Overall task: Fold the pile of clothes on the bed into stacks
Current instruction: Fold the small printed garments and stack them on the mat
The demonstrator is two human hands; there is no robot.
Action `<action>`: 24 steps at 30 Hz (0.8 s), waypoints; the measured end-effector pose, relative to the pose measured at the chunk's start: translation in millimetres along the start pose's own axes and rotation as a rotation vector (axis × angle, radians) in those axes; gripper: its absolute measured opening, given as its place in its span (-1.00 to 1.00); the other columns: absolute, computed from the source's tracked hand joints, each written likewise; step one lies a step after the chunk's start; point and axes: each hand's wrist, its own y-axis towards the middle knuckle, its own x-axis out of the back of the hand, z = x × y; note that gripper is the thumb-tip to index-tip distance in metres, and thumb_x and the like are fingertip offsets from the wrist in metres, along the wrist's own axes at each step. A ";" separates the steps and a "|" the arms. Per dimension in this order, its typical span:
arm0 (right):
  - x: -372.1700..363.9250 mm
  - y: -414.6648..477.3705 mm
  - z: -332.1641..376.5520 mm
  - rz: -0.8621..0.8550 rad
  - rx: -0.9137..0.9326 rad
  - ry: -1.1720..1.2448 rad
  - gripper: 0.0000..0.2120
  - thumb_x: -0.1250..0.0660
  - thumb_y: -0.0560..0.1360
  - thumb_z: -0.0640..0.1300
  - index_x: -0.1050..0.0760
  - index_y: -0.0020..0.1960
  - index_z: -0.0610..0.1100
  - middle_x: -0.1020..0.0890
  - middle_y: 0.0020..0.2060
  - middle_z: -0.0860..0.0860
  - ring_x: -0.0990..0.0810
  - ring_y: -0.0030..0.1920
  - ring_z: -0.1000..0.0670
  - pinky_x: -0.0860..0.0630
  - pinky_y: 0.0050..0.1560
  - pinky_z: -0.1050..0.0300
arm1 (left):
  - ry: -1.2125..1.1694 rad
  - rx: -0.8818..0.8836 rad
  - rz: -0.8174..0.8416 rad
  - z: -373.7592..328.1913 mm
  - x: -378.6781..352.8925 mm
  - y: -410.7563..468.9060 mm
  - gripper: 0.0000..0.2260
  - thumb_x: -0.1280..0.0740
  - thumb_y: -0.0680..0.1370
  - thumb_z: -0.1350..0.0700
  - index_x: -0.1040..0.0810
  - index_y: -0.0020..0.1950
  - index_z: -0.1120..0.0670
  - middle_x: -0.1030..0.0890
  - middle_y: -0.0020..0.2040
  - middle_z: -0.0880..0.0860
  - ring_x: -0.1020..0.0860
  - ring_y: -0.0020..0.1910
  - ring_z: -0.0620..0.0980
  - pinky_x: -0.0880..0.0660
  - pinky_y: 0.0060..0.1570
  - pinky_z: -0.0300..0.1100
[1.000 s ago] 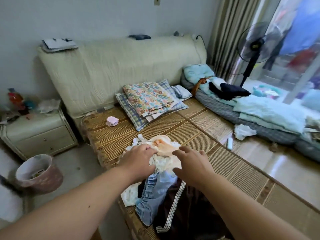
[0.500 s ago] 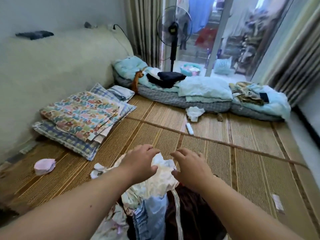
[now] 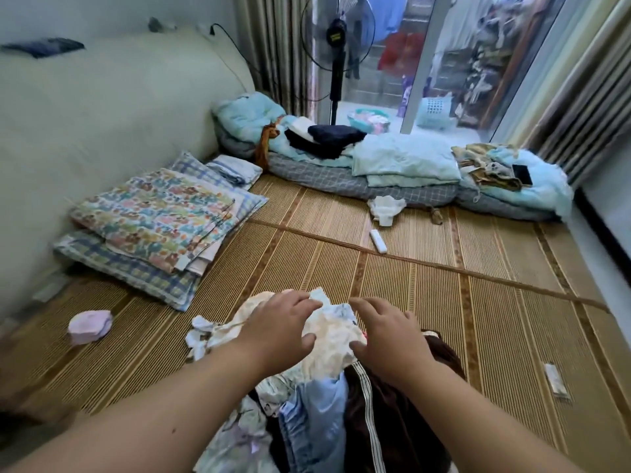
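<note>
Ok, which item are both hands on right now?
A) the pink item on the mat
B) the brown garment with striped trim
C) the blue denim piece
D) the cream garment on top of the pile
D: the left hand grips and the right hand touches the cream garment lying between them.

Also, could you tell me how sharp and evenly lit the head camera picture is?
Head view: daylight enters through the glass door; motion blur smears the headboard and left edge; the left hand, right hand and pile of clothes look sharp; the wide lens bows the right curtain.
</note>
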 end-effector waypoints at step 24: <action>-99.9 38.0 99.7 -0.062 -0.232 0.036 -0.33 -0.31 0.49 0.12 -0.12 0.52 0.14 -0.21 0.50 0.02 -0.19 0.49 -0.02 -0.13 0.45 -0.14 | 0.044 -0.127 0.087 123.4 -42.1 22.0 -0.45 -0.22 0.52 -0.16 -0.20 0.50 -0.17 -0.23 0.51 -0.06 -0.19 0.48 -0.01 -0.17 0.42 0.04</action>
